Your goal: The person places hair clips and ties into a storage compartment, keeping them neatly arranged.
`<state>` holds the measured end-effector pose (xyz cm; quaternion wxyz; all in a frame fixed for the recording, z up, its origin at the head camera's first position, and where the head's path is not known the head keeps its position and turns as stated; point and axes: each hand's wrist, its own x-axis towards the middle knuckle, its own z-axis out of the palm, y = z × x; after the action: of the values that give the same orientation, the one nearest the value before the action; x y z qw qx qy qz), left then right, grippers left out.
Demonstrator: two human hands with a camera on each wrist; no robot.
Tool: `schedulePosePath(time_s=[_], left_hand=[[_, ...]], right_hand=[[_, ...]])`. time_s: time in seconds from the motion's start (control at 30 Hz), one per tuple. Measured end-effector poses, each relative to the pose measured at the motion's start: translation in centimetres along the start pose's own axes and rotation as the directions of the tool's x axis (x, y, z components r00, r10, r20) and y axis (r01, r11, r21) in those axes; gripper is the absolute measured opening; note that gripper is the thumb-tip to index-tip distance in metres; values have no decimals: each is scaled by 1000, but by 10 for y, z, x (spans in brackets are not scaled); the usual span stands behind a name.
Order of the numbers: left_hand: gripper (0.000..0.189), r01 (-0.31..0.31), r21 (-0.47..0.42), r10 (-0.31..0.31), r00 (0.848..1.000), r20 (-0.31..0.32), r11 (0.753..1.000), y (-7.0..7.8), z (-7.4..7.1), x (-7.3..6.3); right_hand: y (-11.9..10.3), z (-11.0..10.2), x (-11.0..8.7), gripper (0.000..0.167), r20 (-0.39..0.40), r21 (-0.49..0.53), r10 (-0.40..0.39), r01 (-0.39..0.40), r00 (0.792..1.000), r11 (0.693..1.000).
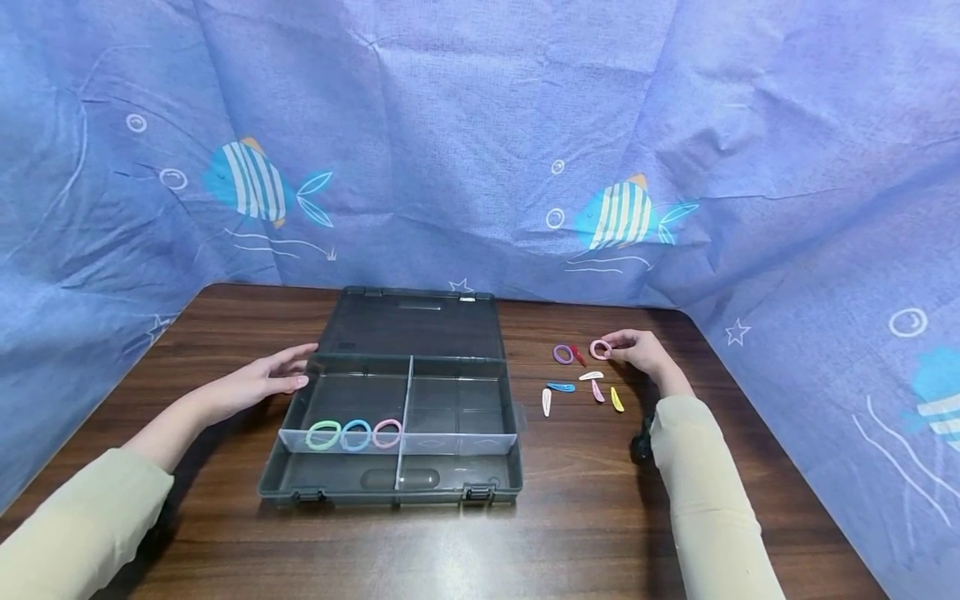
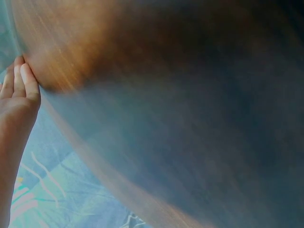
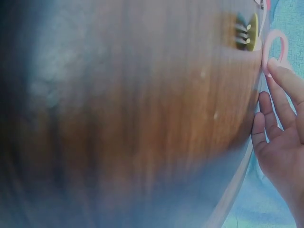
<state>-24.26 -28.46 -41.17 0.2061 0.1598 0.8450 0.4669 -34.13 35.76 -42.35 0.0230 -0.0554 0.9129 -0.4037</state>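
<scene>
My right hand [image 1: 637, 350] pinches a pale pink hair tie [image 1: 592, 350] between thumb and finger at the table's right side. In the right wrist view the same hair tie [image 3: 285, 45] stands up from the fingertips. My left hand [image 1: 258, 385], fingers extended, touches the left side of a dark see-through divided box [image 1: 390, 498]. Green [image 1: 309, 435], blue [image 1: 356, 422] and pink [image 1: 387, 422] hair ties sit in a row in its back left compartment, by the front divider. A purple hair tie [image 1: 556, 356] and a red hair clip [image 1: 578, 356] lie left of my right hand.
The box's lid [image 1: 420, 329] lies folded back behind it. Right of the box are blue [image 1: 561, 387], pink [image 1: 597, 391], yellow [image 1: 617, 400] and two white hair clips [image 1: 547, 402]. A blue fish-print cloth [image 1: 465, 167] hangs behind the wooden table [image 1: 450, 558].
</scene>
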Motion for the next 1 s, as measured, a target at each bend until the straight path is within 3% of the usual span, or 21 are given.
schedulePosePath(time_s=[0.37,1.0], left_hand=[[66,5,-7,-5,1000,3,1000,0,2,0],[67,-18,-10,18,1000,13,1000,3,-2,-2]], right_hand=[[-2,1,0,22,-40,-117,-14,9,999,993],[-7,-4,1,28,6,-32,-44,44,999,999]])
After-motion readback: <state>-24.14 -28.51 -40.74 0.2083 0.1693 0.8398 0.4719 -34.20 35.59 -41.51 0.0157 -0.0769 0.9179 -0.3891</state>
